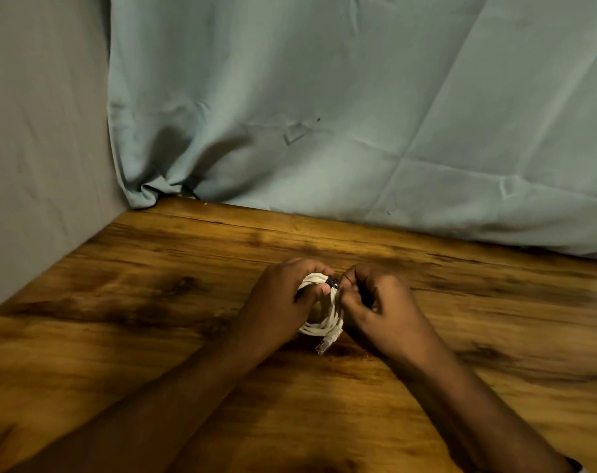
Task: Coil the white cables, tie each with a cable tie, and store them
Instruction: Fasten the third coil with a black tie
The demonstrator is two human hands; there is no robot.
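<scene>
Mid-task, a person's left hand [283, 295] grips a coiled white cable [324, 322] just above a wooden table [153, 302], while the right hand [375, 302] pinches a black cable tie [333, 282] at the coil's twelve o'clock. Judging by this, tying is under way; cinching the tie tight comes next. A connector [324, 346] hangs at six o'clock.

A: Any text, labels, brand marks or numbers legible?

B: None. The white cable [324, 322] shows no print that can be read, and its plug [324, 345] is too small and blurred.

A: The cloth [324, 97], the counter [153, 302]?

B: Plain fabric, bare wood grain. Nothing written.
</scene>
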